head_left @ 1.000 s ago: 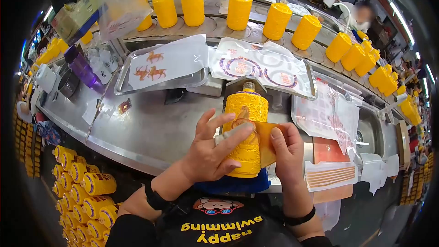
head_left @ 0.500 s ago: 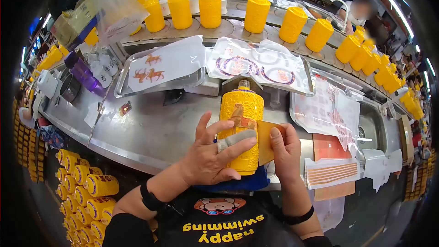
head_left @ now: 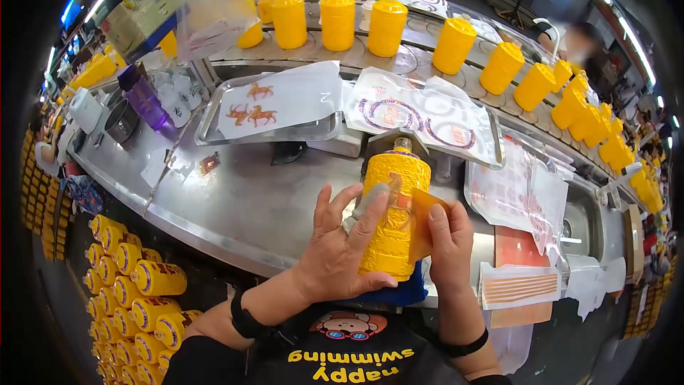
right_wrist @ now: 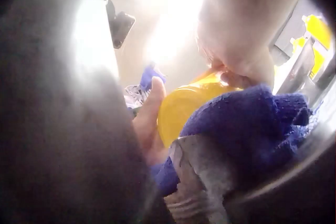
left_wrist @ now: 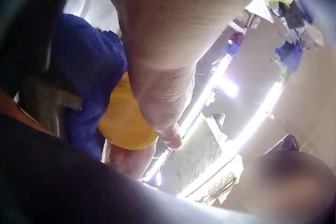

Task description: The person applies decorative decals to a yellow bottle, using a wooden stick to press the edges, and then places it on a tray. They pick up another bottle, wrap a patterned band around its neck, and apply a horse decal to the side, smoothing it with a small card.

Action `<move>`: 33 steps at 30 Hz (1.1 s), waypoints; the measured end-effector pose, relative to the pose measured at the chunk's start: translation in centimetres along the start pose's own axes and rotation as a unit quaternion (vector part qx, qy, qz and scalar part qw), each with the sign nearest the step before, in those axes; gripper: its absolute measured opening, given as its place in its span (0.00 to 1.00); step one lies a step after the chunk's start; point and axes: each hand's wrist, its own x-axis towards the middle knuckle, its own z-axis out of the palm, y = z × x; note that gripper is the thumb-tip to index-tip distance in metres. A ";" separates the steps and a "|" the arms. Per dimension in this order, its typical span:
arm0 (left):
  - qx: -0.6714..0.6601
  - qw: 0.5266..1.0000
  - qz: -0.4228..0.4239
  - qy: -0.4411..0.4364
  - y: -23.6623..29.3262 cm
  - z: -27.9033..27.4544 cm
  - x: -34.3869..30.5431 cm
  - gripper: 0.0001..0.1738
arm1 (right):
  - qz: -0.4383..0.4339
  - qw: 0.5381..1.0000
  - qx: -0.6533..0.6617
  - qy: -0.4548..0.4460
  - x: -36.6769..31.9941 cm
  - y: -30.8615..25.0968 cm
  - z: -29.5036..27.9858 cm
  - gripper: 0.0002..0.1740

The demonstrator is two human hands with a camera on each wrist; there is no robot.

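Note:
A yellow embossed bottle (head_left: 396, 242) with a clear neck lies on a blue cloth (head_left: 407, 292), its neck against a metal rest. A horse picture shows on its front, partly behind fingers. My left hand (head_left: 340, 248), one finger wrapped in a grey cover, lies along the bottle's left side with fingers spread and touches its front. My right hand (head_left: 449, 246) pinches a flat amber scraper (head_left: 422, 224) between thumb and fingers, its edge at the bottle's right side. In the left wrist view the yellow base (left_wrist: 128, 121) shows beside the blue cloth (left_wrist: 86, 71).
Two metal trays with printed sheets (head_left: 285, 100) stand behind the bottle. Several yellow bottles (head_left: 385, 27) line the conveyor beyond. A sink (head_left: 581, 224) is at the right, a purple bottle (head_left: 142, 96) at the left, and stacked yellow bottles (head_left: 158, 278) at lower left.
The left fingers have moved up over the horse picture, which was more exposed half a second ago. The scraper has tilted slightly in my right hand. Conveyor bottles have shifted in view.

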 end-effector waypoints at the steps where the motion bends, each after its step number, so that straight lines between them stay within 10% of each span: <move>1: -0.023 1.000 -0.011 0.007 -0.4 0.3 -0.5 0.58 | 0.006 1.000 0.006 0.005 -0.1 0.1 0.1 0.11; 33: -0.112 0.993 0.015 0.027 -2.7 0.5 3.3 0.47 | 0.039 0.997 0.060 0.009 0.1 0.7 -0.7 0.12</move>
